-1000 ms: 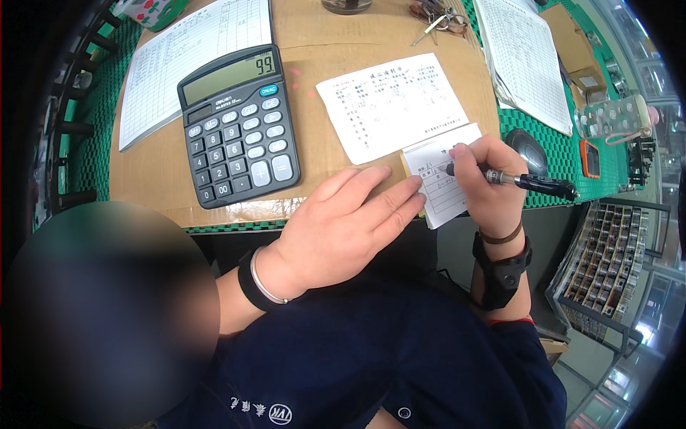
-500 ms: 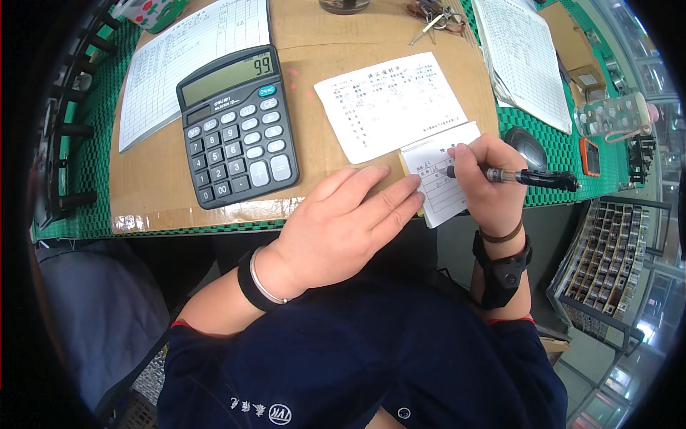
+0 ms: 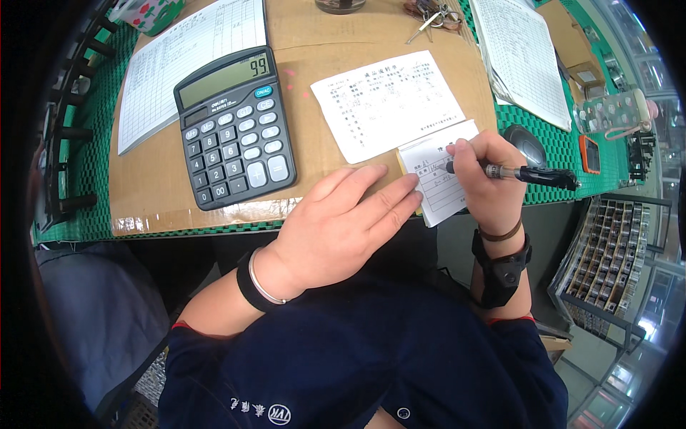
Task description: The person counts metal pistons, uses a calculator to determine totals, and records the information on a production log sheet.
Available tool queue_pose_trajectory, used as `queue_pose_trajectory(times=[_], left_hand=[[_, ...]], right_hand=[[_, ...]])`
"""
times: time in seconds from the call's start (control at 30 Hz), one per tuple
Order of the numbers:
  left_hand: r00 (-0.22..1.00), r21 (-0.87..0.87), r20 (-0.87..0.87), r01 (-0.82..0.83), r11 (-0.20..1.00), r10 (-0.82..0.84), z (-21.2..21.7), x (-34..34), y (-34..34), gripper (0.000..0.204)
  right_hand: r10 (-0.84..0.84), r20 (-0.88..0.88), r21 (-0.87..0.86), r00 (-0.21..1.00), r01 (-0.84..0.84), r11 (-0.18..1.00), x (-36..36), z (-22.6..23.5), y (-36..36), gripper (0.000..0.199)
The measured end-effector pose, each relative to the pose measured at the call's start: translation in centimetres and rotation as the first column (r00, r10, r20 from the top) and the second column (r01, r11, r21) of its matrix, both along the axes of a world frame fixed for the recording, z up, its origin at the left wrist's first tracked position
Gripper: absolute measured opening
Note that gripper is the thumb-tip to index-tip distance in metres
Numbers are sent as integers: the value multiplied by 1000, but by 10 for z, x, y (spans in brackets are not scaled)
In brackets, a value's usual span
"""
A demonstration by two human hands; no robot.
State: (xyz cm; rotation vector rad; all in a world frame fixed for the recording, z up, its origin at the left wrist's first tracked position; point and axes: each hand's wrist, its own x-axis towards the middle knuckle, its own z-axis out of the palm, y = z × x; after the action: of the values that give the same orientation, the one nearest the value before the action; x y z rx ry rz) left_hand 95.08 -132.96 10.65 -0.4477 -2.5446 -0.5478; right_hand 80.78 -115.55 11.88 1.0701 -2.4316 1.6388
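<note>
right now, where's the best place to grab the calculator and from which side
Probably across its two long sides at mid-body, coming down from above. The calculator lies flat on the cardboard sheet, keys up, with bare cardboard along both long edges. Its top edge nears the printed sheet, and the left hand rests just right of its lower corner, so the left side is freer.

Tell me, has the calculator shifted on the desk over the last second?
No. The calculator sits at the same spot and angle on the cardboard sheet, its lower edge the same distance from the sheet's front edge as before.
</note>
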Motion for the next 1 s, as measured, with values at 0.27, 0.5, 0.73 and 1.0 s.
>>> queue_pose_trajectory(times=[0.27, 0.5, 0.73, 1.0], left_hand=[[1000, 2, -5, 8, 1000, -8, -1, 0, -1, 41], [1000, -7, 2, 11, 1000, -11, 0, 0, -1, 43], [1000, -18, -11, 6, 1000, -6, -1, 0, 0, 43], [1000, -7, -3, 10, 1000, -10, 0, 0, -1, 43]], right_hand=[[-15, 68, -47, 998, 18, 999, 2, 3, -1, 30], [-11, 6, 18, 1000, 10, 1000, -1, -1, 3, 29], [-13, 272, -132, 962, 51, 990, -3, 9, 4, 30], [26, 198, -213, 980, 18, 977, -20, 13, 20, 21]])
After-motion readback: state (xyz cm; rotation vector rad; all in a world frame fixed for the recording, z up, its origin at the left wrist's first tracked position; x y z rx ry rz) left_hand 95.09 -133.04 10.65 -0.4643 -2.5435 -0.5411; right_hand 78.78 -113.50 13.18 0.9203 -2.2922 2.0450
